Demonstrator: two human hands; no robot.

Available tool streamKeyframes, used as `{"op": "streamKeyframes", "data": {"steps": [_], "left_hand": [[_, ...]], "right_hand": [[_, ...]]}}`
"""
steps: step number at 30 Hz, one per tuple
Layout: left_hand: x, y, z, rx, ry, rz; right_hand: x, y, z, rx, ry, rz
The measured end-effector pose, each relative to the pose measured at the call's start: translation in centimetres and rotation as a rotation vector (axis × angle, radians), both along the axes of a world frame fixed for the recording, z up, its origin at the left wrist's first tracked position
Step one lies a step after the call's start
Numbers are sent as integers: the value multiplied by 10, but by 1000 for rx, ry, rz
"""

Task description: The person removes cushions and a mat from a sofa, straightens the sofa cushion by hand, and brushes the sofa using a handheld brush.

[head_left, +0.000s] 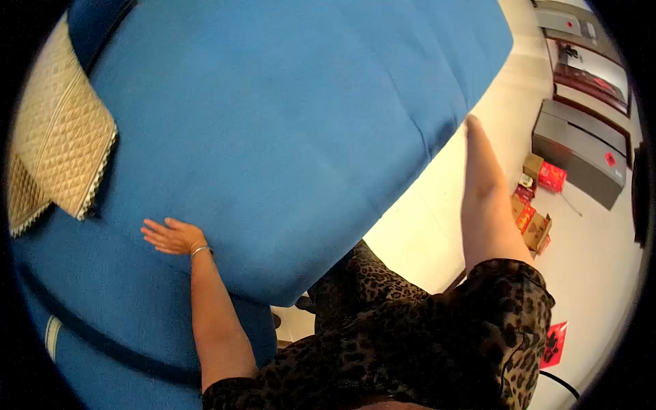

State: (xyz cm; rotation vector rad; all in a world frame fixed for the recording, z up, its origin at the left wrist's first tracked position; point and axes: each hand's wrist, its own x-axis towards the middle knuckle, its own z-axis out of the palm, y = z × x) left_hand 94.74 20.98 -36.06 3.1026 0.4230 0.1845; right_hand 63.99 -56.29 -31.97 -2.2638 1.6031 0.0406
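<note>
A large blue padded surface (273,123), like a sofa seat or cushion, fills the middle of the view. My left hand (172,237) lies on it at the lower left with the fingers apart and holding nothing; a bracelet is on the wrist. My right arm reaches forward to the right edge of the blue surface. Only a small part of my right hand (471,123) shows there, against that edge, and its fingers are hidden. Creases run in the blue fabric beside my right hand.
A beige quilted cover (65,126) with a trimmed edge lies at the upper left. On the right stand a grey cabinet (577,154), a red package (552,176) and an open cardboard box (538,231). Pale floor (427,219) shows between.
</note>
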Motion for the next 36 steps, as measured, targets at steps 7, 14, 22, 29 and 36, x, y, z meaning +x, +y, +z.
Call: {"op": "streamKeyframes", "data": {"steps": [7,14,22,29,36], "left_hand": [[-2,6,-8,70,-38,-28],[-3,-1,-3,40,-17,-17],[-4,-1,-8,42,-33,-28],[-165,16,18,45,208,-298],[-407,51,80,-580,718,325]], "right_hand": [[79,169,9,-570,-24,227],[38,228,-1,-219,-53,519],[-102,103,49,-552,333,-151],[7,521,-3,205,160,1153],[-63,579,69,1161,299,1406]]}}
